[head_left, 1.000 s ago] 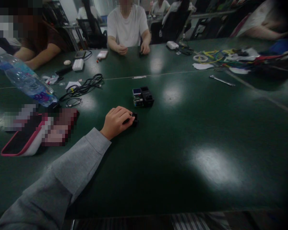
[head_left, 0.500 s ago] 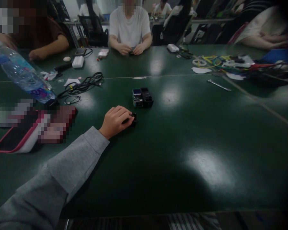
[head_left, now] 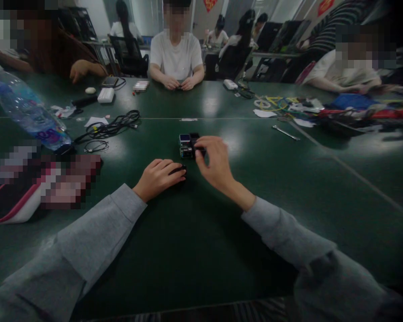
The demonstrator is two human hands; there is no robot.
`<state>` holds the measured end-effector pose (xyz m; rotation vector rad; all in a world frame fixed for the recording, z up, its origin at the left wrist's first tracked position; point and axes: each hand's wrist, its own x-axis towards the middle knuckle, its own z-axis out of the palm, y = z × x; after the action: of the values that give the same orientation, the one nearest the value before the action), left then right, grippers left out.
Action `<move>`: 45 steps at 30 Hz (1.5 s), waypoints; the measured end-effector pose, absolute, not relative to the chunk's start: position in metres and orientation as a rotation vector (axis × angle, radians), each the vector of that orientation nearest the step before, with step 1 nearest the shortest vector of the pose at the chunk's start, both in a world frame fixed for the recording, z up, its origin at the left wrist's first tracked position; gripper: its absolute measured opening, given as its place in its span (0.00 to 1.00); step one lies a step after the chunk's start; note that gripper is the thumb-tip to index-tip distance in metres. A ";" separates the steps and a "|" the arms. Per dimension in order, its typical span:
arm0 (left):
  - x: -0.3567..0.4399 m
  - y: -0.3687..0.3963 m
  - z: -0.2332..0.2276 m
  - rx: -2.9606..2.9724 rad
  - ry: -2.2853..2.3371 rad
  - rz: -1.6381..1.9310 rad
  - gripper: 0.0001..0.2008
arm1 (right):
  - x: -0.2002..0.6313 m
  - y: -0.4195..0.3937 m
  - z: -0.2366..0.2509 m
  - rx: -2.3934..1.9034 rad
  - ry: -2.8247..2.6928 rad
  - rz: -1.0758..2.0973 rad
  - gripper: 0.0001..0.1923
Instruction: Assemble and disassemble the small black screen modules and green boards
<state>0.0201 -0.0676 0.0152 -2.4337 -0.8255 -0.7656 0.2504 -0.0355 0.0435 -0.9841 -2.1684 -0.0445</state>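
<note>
My left hand (head_left: 159, 178) rests on the table with its fingers closed on a small black part (head_left: 184, 170); most of that part is hidden under the fingers. My right hand (head_left: 216, 162) reaches in from the right, thumb and index finger curved and a little apart. Its fingertips are at the black case (head_left: 195, 135) and cover some of it; whether they touch it I cannot tell. Against the left side of the case sits a small circuit board with a screen (head_left: 184, 137), just beyond my left fingertips.
Left on the green table (head_left: 174, 250) are a water bottle (head_left: 33, 116), black cables (head_left: 116, 125), and a pink-edged case (head_left: 16, 192). A wrench (head_left: 286, 133) and a tangle of wires (head_left: 289, 105) lie right. A person (head_left: 176, 58) sits opposite, hands together; others sit either side.
My right hand has come into view from the right and reached the black case. My left hand stays on the small black part. The view has tilted up slightly.
</note>
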 end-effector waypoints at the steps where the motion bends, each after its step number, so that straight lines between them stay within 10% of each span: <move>1: 0.020 -0.068 0.016 -2.428 -0.821 -0.749 0.10 | 0.246 -0.033 0.037 -0.968 -2.215 -0.080 0.18; 24: -0.005 -0.037 0.000 -2.400 -1.360 -1.012 0.09 | 0.269 -0.034 0.010 -1.005 -2.042 0.035 0.09; 45: 0.001 -0.042 -0.001 -2.337 -1.455 -0.927 0.23 | 0.243 -0.075 0.009 -1.030 -2.045 0.543 0.21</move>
<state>0.0009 -0.0421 -0.0010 -2.3372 -1.4555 -0.9271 0.2431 -0.0748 0.0094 -1.0296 -2.0446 0.5431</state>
